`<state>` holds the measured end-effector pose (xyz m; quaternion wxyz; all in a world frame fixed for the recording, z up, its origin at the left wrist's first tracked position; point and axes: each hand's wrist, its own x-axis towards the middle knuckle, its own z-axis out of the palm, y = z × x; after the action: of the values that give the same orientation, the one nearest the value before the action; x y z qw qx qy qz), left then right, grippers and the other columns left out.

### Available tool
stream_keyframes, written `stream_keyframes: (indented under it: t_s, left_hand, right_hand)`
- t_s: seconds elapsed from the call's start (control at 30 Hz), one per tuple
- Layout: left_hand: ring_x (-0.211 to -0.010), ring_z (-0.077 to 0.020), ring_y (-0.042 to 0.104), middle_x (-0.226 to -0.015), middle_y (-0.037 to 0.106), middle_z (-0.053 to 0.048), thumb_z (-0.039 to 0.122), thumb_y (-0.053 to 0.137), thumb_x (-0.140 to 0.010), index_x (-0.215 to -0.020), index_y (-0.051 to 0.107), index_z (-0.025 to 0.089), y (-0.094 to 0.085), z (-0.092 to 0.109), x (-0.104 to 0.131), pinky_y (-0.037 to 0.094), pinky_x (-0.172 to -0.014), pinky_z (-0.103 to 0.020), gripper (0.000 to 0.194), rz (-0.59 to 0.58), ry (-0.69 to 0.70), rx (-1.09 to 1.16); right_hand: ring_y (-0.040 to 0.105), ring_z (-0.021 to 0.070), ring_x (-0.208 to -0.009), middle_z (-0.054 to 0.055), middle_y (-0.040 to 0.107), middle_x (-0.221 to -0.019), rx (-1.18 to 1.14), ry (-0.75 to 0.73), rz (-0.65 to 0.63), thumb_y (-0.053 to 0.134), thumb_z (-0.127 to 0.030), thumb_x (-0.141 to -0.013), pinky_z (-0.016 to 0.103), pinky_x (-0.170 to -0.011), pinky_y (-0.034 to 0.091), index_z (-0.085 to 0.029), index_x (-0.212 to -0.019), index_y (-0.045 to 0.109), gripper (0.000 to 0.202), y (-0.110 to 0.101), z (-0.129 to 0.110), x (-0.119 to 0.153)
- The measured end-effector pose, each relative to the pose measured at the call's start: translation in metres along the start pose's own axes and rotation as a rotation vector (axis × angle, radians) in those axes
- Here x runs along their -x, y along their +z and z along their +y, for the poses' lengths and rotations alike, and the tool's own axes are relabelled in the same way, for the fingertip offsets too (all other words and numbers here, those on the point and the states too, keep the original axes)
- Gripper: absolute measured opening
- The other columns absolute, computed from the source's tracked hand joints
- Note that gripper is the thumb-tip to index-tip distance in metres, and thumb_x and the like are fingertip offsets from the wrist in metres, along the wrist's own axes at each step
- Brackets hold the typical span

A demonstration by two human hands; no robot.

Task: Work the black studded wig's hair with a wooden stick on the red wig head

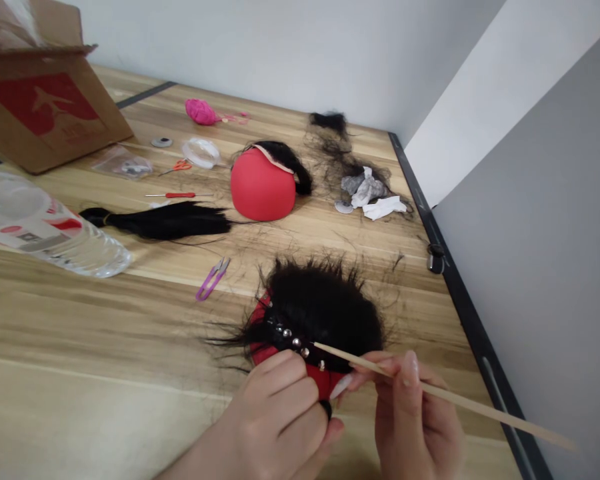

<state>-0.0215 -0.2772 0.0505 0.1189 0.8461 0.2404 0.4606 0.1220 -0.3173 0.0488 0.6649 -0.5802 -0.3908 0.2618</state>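
Observation:
A red dome-shaped wig block (pixel 325 382) lies in front of me, with a mass of short black hair (pixel 325 307) over it. A row of silver-headed pins (pixel 297 343) runs along the hair's near edge. My left hand (pixel 280 413) is closed against the block's near side, and a bit of black, apparently hair, shows by its curled fingers. My right hand (pixel 413 413) pinches a thin wooden stick (pixel 460 400) between thumb and fingers. The stick's narrow tip touches or hovers just over the hair beside the pins; which one I cannot tell.
Purple thread snips (pixel 213 279), a black hair bundle (pixel 170 220) and a plastic water bottle (pixel 55 227) lie to the left. Beyond are a second red block (pixel 263 187), a red-handled tool (pixel 180 195), orange scissors (pixel 181 165) and a cardboard box (pixel 55 107). Crumpled tissues (pixel 370 190) lie right.

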Motion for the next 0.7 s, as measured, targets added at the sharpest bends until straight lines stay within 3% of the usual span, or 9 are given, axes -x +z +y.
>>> stream_keyframes:
  t_s: [0.33, 0.5, 0.63, 0.7]
  left_hand:
    - [-0.056, -0.0140, 0.037, -0.056, 0.045, 0.001, 0.008, 0.043, -0.093, -0.057, 0.043, 0.018, 0.002, 0.001, 0.000, 0.035, -0.053, -0.031, 0.038, 0.023, 0.010, -0.003]
    - [-0.056, -0.0138, 0.040, -0.056, 0.047, 0.000, 0.007, 0.045, -0.093, -0.055, 0.045, 0.017, -0.003, 0.003, -0.001, 0.037, -0.052, -0.031, 0.039, -0.065, -0.030, -0.022]
    - [-0.056, -0.0135, 0.043, -0.055, 0.048, 0.000, 0.010, 0.042, -0.096, -0.055, 0.047, 0.017, -0.006, 0.007, -0.002, 0.045, -0.054, -0.030, 0.042, -0.080, -0.058, -0.026]
    - [-0.057, -0.0129, 0.048, -0.055, 0.051, 0.000, 0.011, 0.041, -0.098, -0.057, 0.050, 0.017, -0.009, 0.009, -0.002, 0.054, -0.063, -0.031, 0.043, -0.063, -0.078, 0.021]
  right_hand:
    - [0.075, 0.0211, -0.070, 0.007, 0.077, -0.076, 0.039, 0.054, -0.021, 0.061, -0.034, -0.095, 0.034, -0.069, 0.060, -0.017, -0.093, 0.073, 0.021, -0.006, 0.008, 0.000]
    - [0.071, 0.0156, -0.052, 0.003, 0.076, -0.067, -0.077, -0.028, -0.042, 0.062, -0.030, -0.096, 0.025, -0.054, 0.059, -0.018, -0.087, 0.074, 0.019, -0.005, 0.005, -0.006]
    - [0.065, 0.0110, -0.042, -0.002, 0.074, -0.064, -0.132, 0.015, 0.087, 0.061, -0.030, -0.096, 0.021, -0.046, 0.053, -0.021, -0.085, 0.070, 0.017, -0.002, -0.003, -0.006]
    - [0.064, 0.0103, -0.040, -0.003, 0.074, -0.063, -0.090, -0.023, 0.137, 0.065, -0.028, -0.094, 0.021, -0.043, 0.050, -0.021, -0.082, 0.066, 0.014, -0.003, -0.005, -0.005]
